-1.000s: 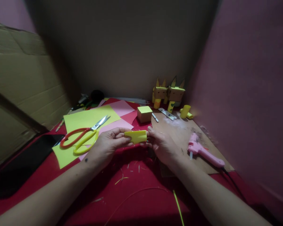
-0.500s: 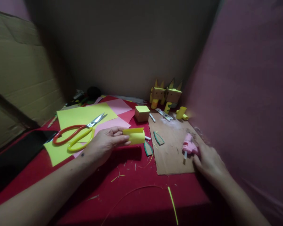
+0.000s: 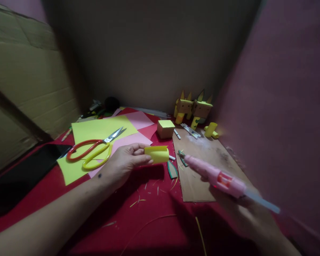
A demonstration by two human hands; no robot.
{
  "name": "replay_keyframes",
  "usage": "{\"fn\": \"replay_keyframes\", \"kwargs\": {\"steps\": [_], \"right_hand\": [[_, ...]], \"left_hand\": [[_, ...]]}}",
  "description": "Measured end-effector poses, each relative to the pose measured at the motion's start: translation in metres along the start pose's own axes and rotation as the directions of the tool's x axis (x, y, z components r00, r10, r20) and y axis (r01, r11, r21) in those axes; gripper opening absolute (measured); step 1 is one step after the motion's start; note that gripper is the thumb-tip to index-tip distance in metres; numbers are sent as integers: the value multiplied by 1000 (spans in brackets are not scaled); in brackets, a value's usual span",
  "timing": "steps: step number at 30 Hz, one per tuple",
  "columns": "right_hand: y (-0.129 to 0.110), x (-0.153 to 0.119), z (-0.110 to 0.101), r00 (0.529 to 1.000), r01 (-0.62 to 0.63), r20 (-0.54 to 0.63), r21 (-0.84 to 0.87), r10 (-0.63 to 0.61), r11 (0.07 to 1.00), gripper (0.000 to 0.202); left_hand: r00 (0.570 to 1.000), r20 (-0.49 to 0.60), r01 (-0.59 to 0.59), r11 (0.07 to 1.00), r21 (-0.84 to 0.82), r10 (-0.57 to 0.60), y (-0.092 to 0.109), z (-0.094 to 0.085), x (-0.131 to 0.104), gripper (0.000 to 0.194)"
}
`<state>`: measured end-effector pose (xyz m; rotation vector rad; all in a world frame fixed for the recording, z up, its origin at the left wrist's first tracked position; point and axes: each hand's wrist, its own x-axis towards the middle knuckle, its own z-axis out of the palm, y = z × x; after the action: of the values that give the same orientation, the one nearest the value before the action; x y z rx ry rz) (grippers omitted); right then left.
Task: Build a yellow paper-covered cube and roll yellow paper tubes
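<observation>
Between thumb and fingers, my left hand (image 3: 128, 160) pinches a rolled yellow paper tube (image 3: 158, 155) with a loose flap along its top. My right hand (image 3: 237, 206) is closed around a pink glue gun (image 3: 216, 176), its nozzle pointing left toward the tube but apart from it. A glue stick (image 3: 262, 201) juts from the gun's back end. Below the tube lies a green-edged leaf-shaped cardboard piece (image 3: 172, 170). A second such piece is partly hidden behind the nozzle. Just beyond the tube stands a small cardboard box (image 3: 165, 129) with a yellow top.
Red-and-yellow scissors (image 3: 96, 149) rest on yellow paper (image 3: 101, 128) at left, near a black flat object (image 3: 24, 177). A cardboard sheet (image 3: 192, 192) lies right, with markers (image 3: 190, 131), yellow tubes (image 3: 211, 130) and two box-headed paper figures (image 3: 193, 108) behind. Paper scraps litter the red cloth.
My right hand has taken hold of the glue gun, lifted it off the cardboard and swung its nozzle left. My left hand still holds the tube; the whole view has shifted slightly.
</observation>
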<state>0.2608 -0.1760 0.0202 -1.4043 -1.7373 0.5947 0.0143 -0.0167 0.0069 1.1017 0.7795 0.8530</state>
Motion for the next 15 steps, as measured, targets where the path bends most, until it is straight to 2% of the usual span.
{"fn": "replay_keyframes", "kwargs": {"steps": [4,7,11,15], "right_hand": [[-21,25,17,990,98,95,28,-100,995,45],[-17,35,26,984,131,123,15,-131,991,48],[-9,37,32,985,136,105,-1,-135,991,47],[-13,40,32,983,155,108,-25,-152,988,46]], "left_hand": [[1000,23,1,999,54,-2,1,3,-2,36],[999,48,1,999,37,-3,0,4,-3,34],[998,59,-15,999,32,13,-1,3,-5,33],[999,37,-10,997,71,8,0,5,-6,34]]}}
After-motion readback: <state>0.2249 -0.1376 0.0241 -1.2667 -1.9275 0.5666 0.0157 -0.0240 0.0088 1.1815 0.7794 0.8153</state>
